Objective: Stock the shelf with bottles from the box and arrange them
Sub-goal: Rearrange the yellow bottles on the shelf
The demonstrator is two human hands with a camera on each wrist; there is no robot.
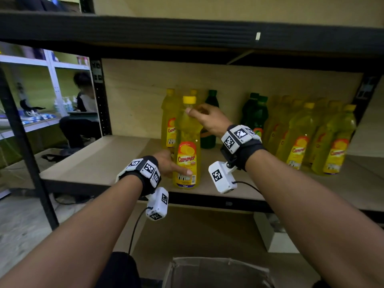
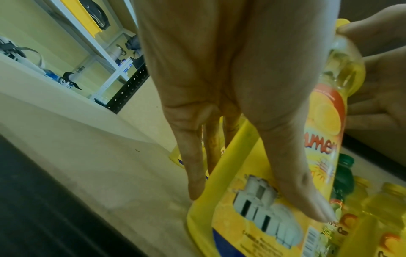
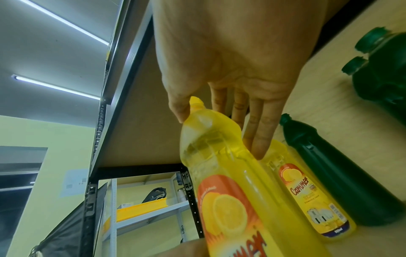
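- Black steel uprights frame the shelf (image 1: 124, 154), a pale board whose left part is bare; beyond the left post a seated person (image 1: 83, 104) shows in the next bay.
- Left hand (image 1: 170, 163): thumb laid across the lower label and straight fingers against the far side, steadying the front yellow bottle (image 1: 187, 146) rather than wrapping it. The left wrist view shows the fingers extended, so I read this hand as open and pressing.
- That front yellow bottle stands upright near the shelf's front edge, base on the board, label forward.
- Right hand (image 1: 207, 119): thumb and fingers pinch the bottle's shoulder just under its yellow cap.
- Just behind stand two more yellow bottles (image 1: 169, 119) and a dark green bottle (image 1: 209, 121).
- Further right, apart from this cluster, stand two green bottles (image 1: 254, 113) and then a packed group of yellow bottles (image 1: 311, 138).
- Below the shelf, the open cardboard box (image 1: 218, 271) sits at the bottom of the head view; its contents are not visible.
- Step in hand, as I judge it: placing and squaring one bottle, with stocking only partly done.
- Next move likely calls for sliding it back against the yellow pair, keeping it upright and the label forward, then letting go gently so the neighbours are not toppled.
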